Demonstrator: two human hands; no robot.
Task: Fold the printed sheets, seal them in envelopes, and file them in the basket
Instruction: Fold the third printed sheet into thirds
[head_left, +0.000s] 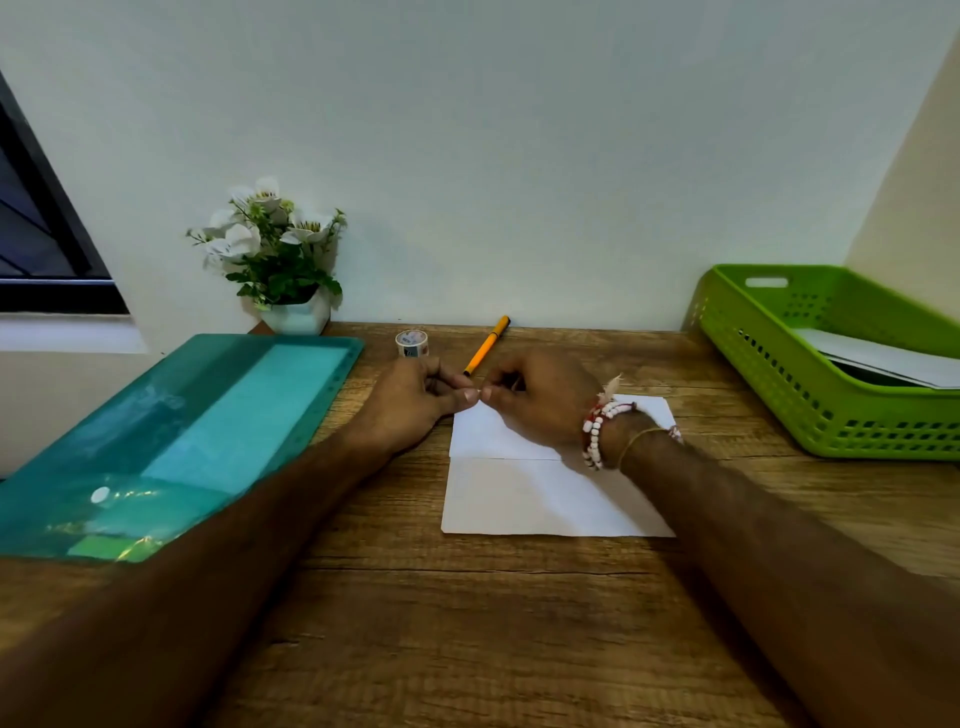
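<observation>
Centre frame: creased white sheet (545, 499), pinched at its upper-left corner by left hand (410, 405) and right hand (540, 405). Folding step, apparently; next, needs aligned edges and a firm crease. Basket (769, 364) at right edge.

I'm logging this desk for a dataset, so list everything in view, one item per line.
wooden table: one, brown, under everything
sheet: one, white, creased, table centre
folder: one, teal, table left
tape roll: one, white patterned, back centre
pen: one, orange, right of tape roll
potted plant: one, white flowers and pot, back left
basket: one, green, right, holds white papers
left hand: one, fingers curled, at sheet's far left corner
right hand: one, beaded bracelets, fingertips meeting left hand's
</observation>
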